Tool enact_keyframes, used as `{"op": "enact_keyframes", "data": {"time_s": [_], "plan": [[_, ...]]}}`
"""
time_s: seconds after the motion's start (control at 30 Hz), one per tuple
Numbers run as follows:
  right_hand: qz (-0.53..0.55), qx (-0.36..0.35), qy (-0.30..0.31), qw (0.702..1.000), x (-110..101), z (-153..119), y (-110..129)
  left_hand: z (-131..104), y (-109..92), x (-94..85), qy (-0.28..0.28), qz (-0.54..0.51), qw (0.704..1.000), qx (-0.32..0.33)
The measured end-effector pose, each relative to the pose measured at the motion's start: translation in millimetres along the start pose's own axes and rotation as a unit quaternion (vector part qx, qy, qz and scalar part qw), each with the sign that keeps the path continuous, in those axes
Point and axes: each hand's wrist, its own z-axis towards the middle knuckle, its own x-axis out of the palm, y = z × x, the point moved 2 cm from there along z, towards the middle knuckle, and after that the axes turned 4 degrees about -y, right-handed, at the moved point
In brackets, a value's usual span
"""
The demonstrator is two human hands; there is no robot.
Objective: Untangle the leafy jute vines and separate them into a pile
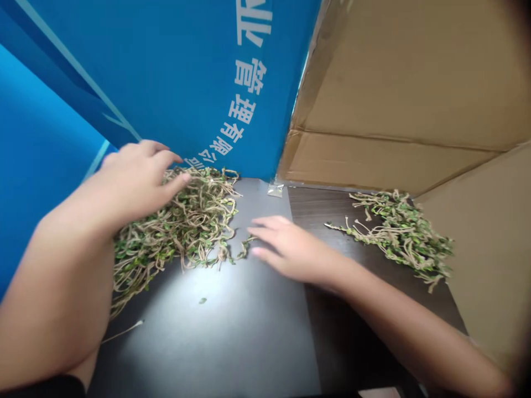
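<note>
A tangled pile of twine garlands with small green leaves (182,221) lies on the grey surface at the left. Over its far left side is my left hand (143,168), fingers spread and thumb apart, with nothing seen in it. My right hand (282,243) hovers at the pile's right, fingers stretched out toward it and thumb apart. One strand's loose end (245,247) reaches to the gap between those fingers and thumb; whether they touch it I cannot tell. A smaller heap of the same leafy twine (410,235) rests on the dark wood surface at the right.
A blue panel with white characters (199,77) stands behind the pile. Brown cardboard walls (398,83) close off the back right and right side. A small clear packet (275,190) sits by the corner. On the grey mat (215,348) lie a loose leaf (202,300) and a thin twine piece (124,331).
</note>
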Motion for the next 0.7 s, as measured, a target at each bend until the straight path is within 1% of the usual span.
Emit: {"op": "enact_keyframes", "data": {"time_s": [0.03, 0.07, 0.1, 0.13, 0.17, 0.2, 0.23, 0.3, 0.33, 0.4, 0.47, 0.53, 0.6, 0.7], "plan": [[-0.058, 0.04, -0.005, 0.997, -7, -14, -18, -4, -12, 1.7, 0.03, -0.027, 0.998, 0.052], [-0.122, 0.089, -0.01, 0.988, -14, -30, -38, -8, -24, 3.5, 0.07, -0.066, 0.991, 0.089], [-0.151, 0.127, -0.019, 0.98, -21, -48, -57, -14, -38, 5.5, 0.114, -0.106, 0.981, 0.116], [-0.172, 0.157, -0.028, 0.972, -28, -67, -76, -21, -52, 8.0, 0.169, -0.144, 0.964, 0.147], [-0.192, 0.186, -0.036, 0.963, -33, -87, -94, -28, -66, 10.3, 0.212, -0.176, 0.945, 0.178], [-0.213, 0.213, -0.045, 0.953, -39, -107, -110, -34, -79, 12.8, 0.244, -0.199, 0.926, 0.21], [-0.232, 0.238, -0.055, 0.942, -44, -126, -124, -39, -91, 15.4, 0.262, -0.21, 0.912, 0.237], [-0.261, 0.276, -0.075, 0.922, -52, -160, -146, -46, -106, 21.5, 0.285, -0.205, 0.903, 0.247], [-0.272, 0.291, -0.086, 0.913, -55, -173, -155, -47, -110, 24.3, 0.289, -0.2, 0.904, 0.243], [-0.287, 0.314, -0.103, 0.899, -58, -191, -169, -45, -110, 28.9, 0.294, -0.171, 0.916, 0.214], [-0.276, 0.314, -0.091, 0.904, -56, -198, -178, -40, -103, 31.8, 0.296, -0.122, 0.932, 0.169], [-0.257, 0.306, -0.077, 0.914, -51, -196, -183, -35, -95, 33.4, 0.293, -0.073, 0.944, 0.132], [-0.243, 0.301, -0.079, 0.919, -46, -190, -182, -32, -89, 34.3, 0.289, -0.037, 0.951, 0.107], [-0.225, 0.299, -0.112, 0.921, -49, -179, -173, -32, -89, 33.0, 0.27, -0.02, 0.957, 0.107]]}}
